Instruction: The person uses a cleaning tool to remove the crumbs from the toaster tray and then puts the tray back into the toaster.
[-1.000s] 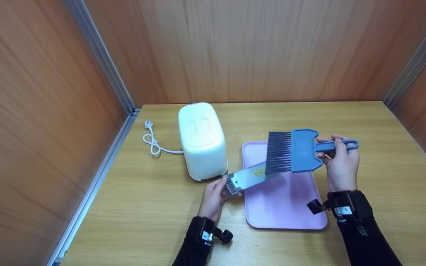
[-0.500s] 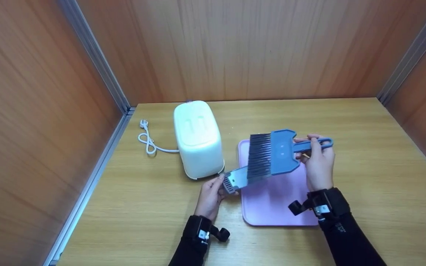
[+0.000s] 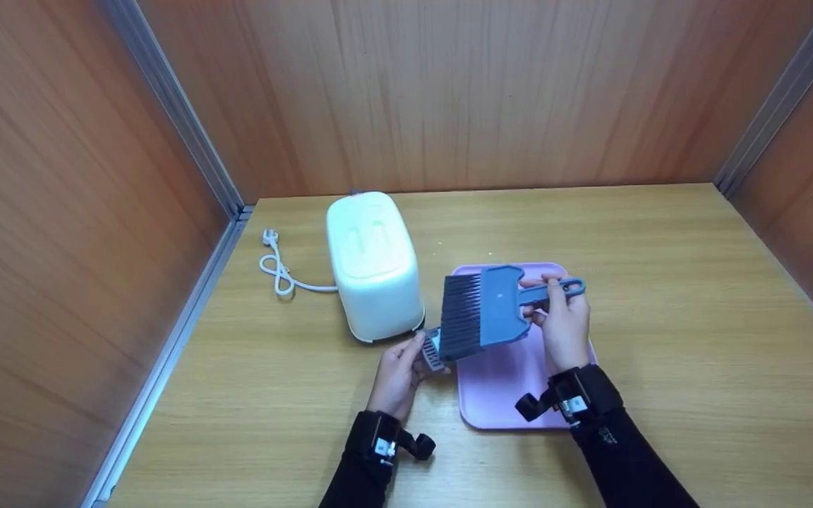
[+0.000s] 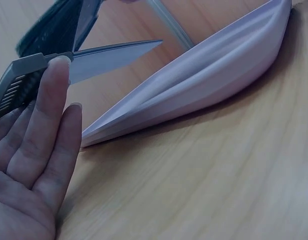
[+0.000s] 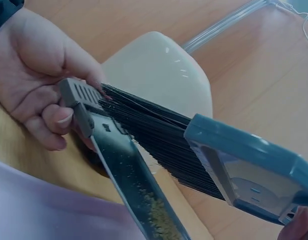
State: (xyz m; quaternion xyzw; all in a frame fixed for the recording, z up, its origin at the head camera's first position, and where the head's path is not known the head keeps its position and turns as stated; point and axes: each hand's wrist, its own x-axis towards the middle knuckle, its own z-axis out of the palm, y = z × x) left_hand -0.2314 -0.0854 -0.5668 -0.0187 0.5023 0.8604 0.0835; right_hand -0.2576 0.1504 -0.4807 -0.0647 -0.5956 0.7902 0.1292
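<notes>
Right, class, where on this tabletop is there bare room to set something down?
Bare tabletop lies right of the pink tray and the right sleeve, out to the right wall, and also left of the left hand, in front of the white cord. It is crowded mid-table: white appliance, left hand, narrow tray, blue brush and right hand bunch close together.

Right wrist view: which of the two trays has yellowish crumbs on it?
The narrow tray gripped by the left hand: yellowish crumbs lie on it. The wide lilac tray rests on the table, its visible part showing none.
</notes>
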